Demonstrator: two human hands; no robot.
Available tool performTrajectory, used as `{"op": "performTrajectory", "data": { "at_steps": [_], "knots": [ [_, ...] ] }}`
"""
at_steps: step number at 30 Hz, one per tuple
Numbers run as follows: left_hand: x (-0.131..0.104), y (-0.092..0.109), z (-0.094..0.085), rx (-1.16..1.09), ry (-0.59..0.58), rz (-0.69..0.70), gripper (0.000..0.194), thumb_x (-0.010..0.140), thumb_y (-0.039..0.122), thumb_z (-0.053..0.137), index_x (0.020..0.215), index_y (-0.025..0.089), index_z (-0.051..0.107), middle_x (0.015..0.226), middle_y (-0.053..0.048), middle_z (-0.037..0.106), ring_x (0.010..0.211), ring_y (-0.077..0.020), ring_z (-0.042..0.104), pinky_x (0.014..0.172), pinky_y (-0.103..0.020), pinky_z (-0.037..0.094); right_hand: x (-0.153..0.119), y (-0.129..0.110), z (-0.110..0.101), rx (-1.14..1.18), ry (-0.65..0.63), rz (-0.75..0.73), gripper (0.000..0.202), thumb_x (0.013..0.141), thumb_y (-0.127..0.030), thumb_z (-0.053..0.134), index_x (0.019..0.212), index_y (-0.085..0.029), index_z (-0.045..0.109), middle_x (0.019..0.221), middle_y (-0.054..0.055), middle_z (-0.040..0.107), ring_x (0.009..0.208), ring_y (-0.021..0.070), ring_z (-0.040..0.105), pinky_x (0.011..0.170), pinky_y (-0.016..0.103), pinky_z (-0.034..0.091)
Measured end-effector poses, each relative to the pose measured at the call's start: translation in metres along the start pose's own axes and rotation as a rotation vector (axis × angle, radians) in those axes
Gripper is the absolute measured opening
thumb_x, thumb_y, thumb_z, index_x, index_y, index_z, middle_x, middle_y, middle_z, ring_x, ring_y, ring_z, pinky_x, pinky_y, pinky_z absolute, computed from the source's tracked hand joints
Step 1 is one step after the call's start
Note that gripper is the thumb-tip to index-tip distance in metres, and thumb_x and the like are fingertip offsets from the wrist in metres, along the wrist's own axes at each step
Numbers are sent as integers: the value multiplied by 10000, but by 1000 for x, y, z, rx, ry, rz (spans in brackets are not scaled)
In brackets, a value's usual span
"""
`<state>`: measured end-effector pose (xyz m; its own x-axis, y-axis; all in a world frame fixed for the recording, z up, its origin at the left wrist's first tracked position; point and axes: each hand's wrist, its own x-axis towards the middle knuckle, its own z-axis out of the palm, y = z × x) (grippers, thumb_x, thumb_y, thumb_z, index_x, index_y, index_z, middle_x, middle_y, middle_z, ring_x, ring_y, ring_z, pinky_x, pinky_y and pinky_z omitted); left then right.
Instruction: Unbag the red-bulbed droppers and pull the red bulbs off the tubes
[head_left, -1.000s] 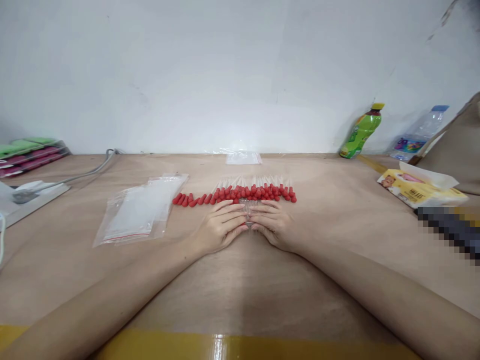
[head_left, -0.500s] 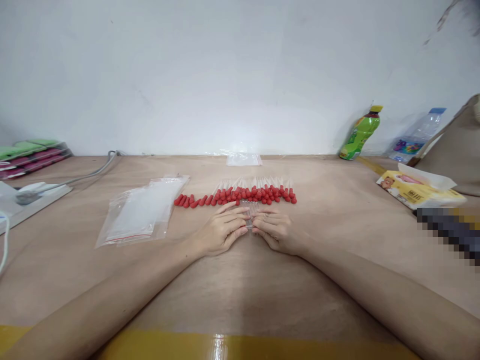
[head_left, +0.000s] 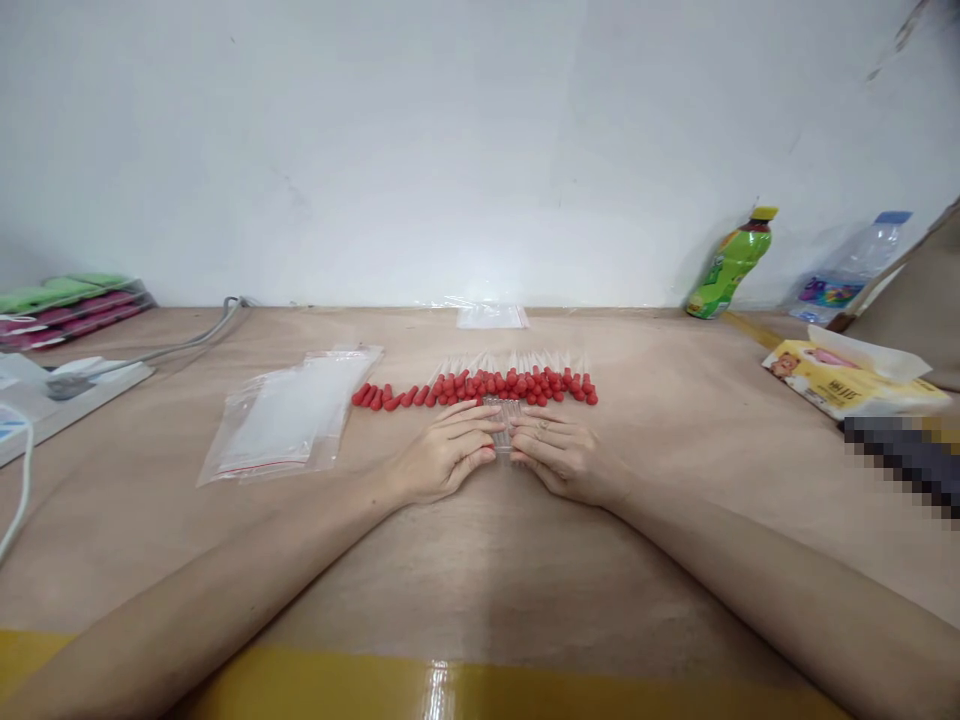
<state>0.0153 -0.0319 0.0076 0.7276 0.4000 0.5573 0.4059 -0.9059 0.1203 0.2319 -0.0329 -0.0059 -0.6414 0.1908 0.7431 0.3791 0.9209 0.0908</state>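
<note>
**Left hand (head_left: 442, 460) and right hand (head_left: 564, 455) stand slightly farther apart over the clear tubes (head_left: 505, 430)**

Compared with a second ago, the gap between the two hands' fingertips is a little wider, so more of the clear tubes shows; for the work in hand, that leaves the bundle easier to see between them. The row behind looks the same.

The tubes lie on the wooden table (head_left: 495, 590) between the hands, just in front of the row of red-bulbed droppers (head_left: 517, 382). On each hand the fingers are together and bent, touching the sides of the bundle; I cannot tell whether they are clamped on it, since the fingers hide the contact.

Counted: two hands and one bundle of tubes; several dozen droppers, too overlapped for an exact number (their pale tips point toward the wall). To the left lie at least two zip-seal bags (head_left: 274, 415), overlapping, with one smaller bag (head_left: 493, 318) by the wall. There are two drink bottles, one green-labelled bottle (head_left: 733, 262) and one blue-capped bottle (head_left: 855, 265), plus one yellow tissue pack (head_left: 851, 385) at the right.
</note>
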Motion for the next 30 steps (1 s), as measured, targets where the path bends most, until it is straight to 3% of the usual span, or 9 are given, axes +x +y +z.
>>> {"op": "performTrajectory", "data": {
  "at_steps": [7,12,20,30],
  "knots": [
    [-2,-5,6,68,131,64,140,836,247,542,924,153,594,1063,-83,646,1118,-197,527,995,-421,400,-4,0,6,2,-8,172,196,849,-253,506,1003,-173,596,1042,82,653,1007,176,590,906,369,455],
    [-3,-5,9,122,149,95,158,838,243,539,956,149,588,1060,-84,647,1095,-190,545,999,-416,403,-2,0,11,12,5,156,171,861,-243,492,955,-170,615,998,74,671,978,161,606,913,358,453],
    [6,6,2,177,88,125,166,864,197,470,950,134,597,1005,-79,667,1087,-187,549,1004,-407,400,-1,-3,9,80,34,111,116,853,-186,483,843,-184,598,909,33,687,876,117,628,936,328,443],
    [1,4,-1,98,-41,-13,201,890,215,401,880,164,596,1109,-57,627,1146,-193,499,1022,-427,349,6,-8,0,6,-24,76,138,863,-178,456,810,-175,584,854,34,685,828,121,636,923,318,467]
  ]
}}
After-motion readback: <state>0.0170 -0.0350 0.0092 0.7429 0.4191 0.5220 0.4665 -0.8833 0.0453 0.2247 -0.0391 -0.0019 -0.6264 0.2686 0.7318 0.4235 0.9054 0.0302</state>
